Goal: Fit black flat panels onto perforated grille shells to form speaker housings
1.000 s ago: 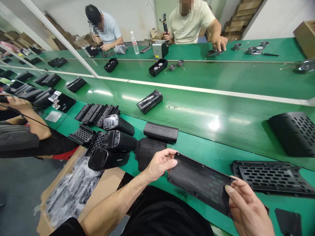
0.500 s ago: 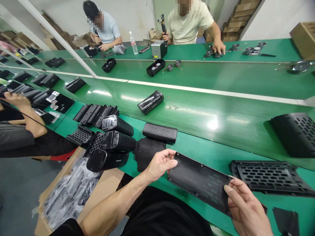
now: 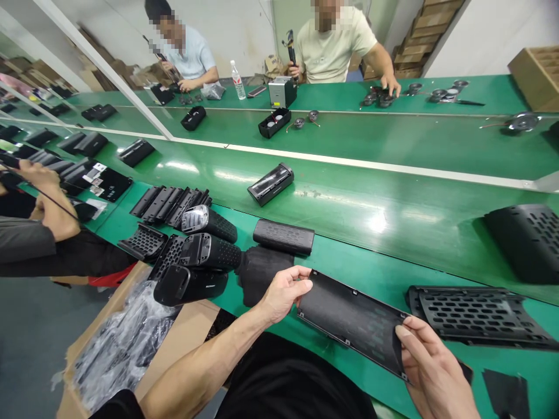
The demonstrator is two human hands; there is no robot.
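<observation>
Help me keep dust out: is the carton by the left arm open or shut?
The carton is open: clear plastic shows inside it.

Far bench (image 3: 332, 96) stuff: there's a water bottle (image 3: 237, 81) standing upright with a flat dark slab (image 3: 257, 91) just beside it, maybe a phone, kinda tough to tell from here. Next along is a boxy grey unit (image 3: 278, 93). Two people behind: one in light blue (image 3: 194, 55), one in pale yellow (image 3: 336, 49). Cardboard box (image 3: 535, 81) at the right end, brown cartons (image 3: 430, 32) stacked behind.
</observation>
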